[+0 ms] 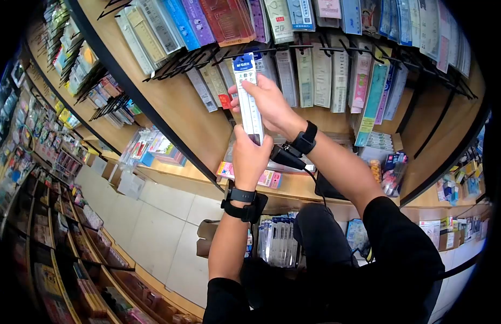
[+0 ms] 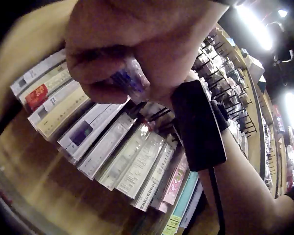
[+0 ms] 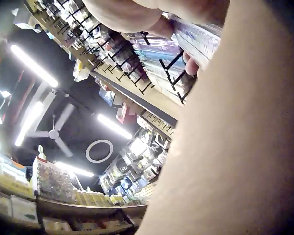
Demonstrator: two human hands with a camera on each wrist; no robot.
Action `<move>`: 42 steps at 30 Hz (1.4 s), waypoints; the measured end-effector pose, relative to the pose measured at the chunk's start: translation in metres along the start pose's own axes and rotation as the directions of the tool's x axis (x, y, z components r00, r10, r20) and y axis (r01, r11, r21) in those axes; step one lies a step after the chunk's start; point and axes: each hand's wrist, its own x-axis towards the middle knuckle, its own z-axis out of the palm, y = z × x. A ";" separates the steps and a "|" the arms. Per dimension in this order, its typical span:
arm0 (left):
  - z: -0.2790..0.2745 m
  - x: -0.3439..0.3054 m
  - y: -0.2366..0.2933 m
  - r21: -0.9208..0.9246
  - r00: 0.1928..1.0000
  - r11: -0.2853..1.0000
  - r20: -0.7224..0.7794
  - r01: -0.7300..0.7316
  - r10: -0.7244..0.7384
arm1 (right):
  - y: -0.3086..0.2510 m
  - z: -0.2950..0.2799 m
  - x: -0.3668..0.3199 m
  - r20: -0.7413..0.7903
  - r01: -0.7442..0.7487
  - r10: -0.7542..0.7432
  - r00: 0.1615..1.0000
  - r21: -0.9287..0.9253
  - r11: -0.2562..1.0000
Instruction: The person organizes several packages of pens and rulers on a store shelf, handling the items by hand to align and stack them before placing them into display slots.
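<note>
A long, narrow packaged ruler with a blue header card stands upright before the rack in the head view. My left hand grips its lower end between thumb and fingers. Higher up, my right hand holds the same pack, its thumb lying across the front and fingertips showing past the far edge. In the left wrist view, the clear end of the packaged ruler shows between curled fingers. The right wrist view shows part of the packaged ruler beside my fingers.
Black hooks hold two rows of packaged rulers, the lower row right behind my hands. A wooden ledge below carries small packs. A box of clear packs stands near my knees. A wooden divider rises at left.
</note>
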 end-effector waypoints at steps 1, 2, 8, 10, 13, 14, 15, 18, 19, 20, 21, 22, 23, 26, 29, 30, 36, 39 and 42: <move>0.000 -0.002 0.003 -0.015 1.000 1.000 -0.007 0.005 -0.006 | -0.001 -0.004 0.002 0.035 -0.026 0.027 0.999 -0.037 0.999; 0.001 -0.005 0.002 -0.027 1.000 0.999 -0.007 0.017 -0.017 | 0.003 -0.006 0.001 0.021 -0.035 0.035 0.999 -0.028 0.999; 0.003 -0.006 0.003 -0.013 1.000 1.000 -0.026 0.012 -0.012 | 0.004 -0.006 0.000 0.019 -0.016 0.015 1.000 0.024 1.000; 0.005 0.000 0.000 -0.023 1.000 1.000 -0.020 -0.002 0.002 | 0.002 -0.008 0.005 0.017 -0.008 0.007 1.000 0.024 1.000; 0.008 0.017 -0.010 0.008 1.000 1.000 0.002 -0.021 0.021 | 0.007 -0.017 0.022 -0.036 -0.027 0.028 0.999 0.031 0.999; 0.011 0.021 -0.011 0.045 1.000 0.999 0.017 -0.027 0.026 | 0.007 -0.020 0.024 -0.051 -0.044 0.045 0.998 0.018 0.999; 0.012 0.020 -0.014 0.042 0.997 0.996 -0.010 -0.078 0.078 | 0.008 -0.021 0.026 -0.060 -0.037 0.037 0.998 -0.008 0.999; 0.025 0.037 -0.019 0.145 1.000 0.989 0.004 -0.029 0.029 | 0.015 -0.032 0.036 -0.113 -0.040 0.032 0.993 -0.075 0.996; 0.033 0.044 -0.024 0.166 0.999 0.985 -0.009 -0.045 0.047 | 0.024 -0.037 0.041 -0.162 0.027 -0.051 0.985 -0.146 0.989; 0.042 0.051 -0.026 0.159 0.999 0.986 -0.007 -0.051 0.053 | 0.032 -0.051 0.047 -0.165 0.032 -0.058 0.985 -0.152 0.988; 0.046 0.056 -0.033 0.147 0.999 0.988 -0.015 -0.042 0.044 | 0.044 -0.062 0.052 -0.138 0.106 -0.172 0.975 -0.392 0.914; 0.052 0.061 -0.035 0.133 0.999 0.990 -0.021 -0.039 0.042 | 0.043 -0.066 0.051 -0.086 0.173 -0.281 0.956 -0.608 0.775; 0.065 0.064 -0.034 0.203 0.991 0.978 -0.117 -0.043 0.068 | 0.040 -0.077 0.046 -0.116 0.068 -0.248 0.962 -0.774 0.629; 0.075 0.070 -0.041 0.174 0.995 0.985 -0.095 0.006 0.011 | 0.019 -0.075 0.027 -0.145 -0.038 -0.145 0.979 -0.824 0.565; 0.083 0.071 -0.050 0.440 0.945 0.885 -0.194 -0.155 0.262 | 0.004 -0.083 0.019 -0.150 -0.118 -0.094 0.984 -0.951 0.284; 0.083 0.072 -0.053 0.443 0.946 0.883 -0.189 -0.157 0.263 | 0.001 -0.087 0.017 -0.176 -0.169 -0.027 0.984 -0.972 0.160; 0.025 0.087 0.020 -0.193 0.913 0.939 -0.353 -0.286 0.206 | 0.012 -0.129 -0.003 -0.146 -0.101 -0.134 0.980 -0.951 0.294; 0.019 0.118 0.036 -0.082 0.849 0.929 -0.441 -0.360 0.290 | 0.024 -0.137 -0.016 -0.089 -0.015 -0.165 0.982 -0.914 0.406; 0.023 0.130 0.040 -0.148 0.882 0.935 -0.406 -0.323 0.240 | 0.024 -0.131 -0.014 0.013 0.097 -0.179 0.984 -0.875 0.475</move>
